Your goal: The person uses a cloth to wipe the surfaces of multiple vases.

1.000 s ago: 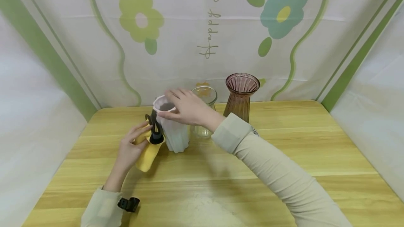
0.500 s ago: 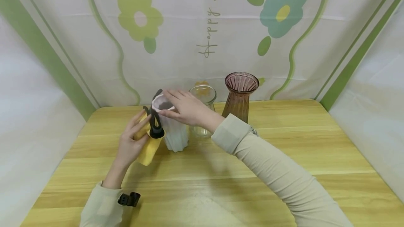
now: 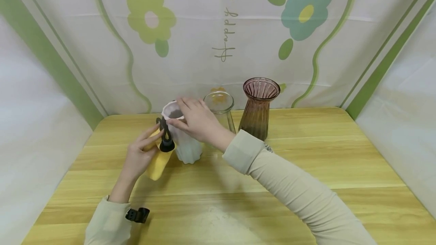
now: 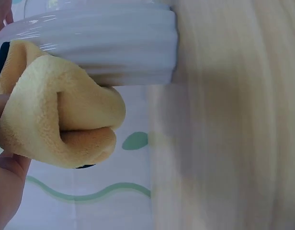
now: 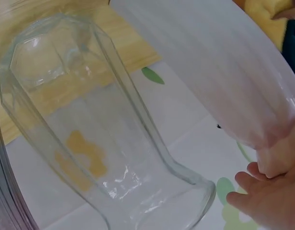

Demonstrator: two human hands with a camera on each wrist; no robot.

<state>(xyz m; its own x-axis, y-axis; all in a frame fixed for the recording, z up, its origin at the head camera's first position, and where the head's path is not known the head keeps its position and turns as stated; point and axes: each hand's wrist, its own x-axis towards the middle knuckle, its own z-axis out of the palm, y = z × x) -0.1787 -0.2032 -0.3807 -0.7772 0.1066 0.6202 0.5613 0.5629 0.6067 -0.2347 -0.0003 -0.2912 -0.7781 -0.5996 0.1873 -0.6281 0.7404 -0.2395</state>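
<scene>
Left hand [image 3: 137, 158] nearest — grip closed round folded yellow cloth [image 3: 157, 162], cloth pressed against side of white ribbed vase [image 3: 185, 144]. Vase upright on tabletop [image 3: 306, 169], left of centre. Right hand [image 3: 195, 118] over vase mouth — grip closed on rim. Behind: clear glass vase [image 3: 219, 109], then purple glass vase [image 3: 257, 109], upright.

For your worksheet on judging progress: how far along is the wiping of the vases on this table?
Done: nothing shows as finished. In hand: the right hand grips the rim of the white vase, while the left hand presses a yellow cloth against its side. Left: the clear glass vase and the brown vase stand behind, untouched; whether they were wiped cannot be told.
</scene>
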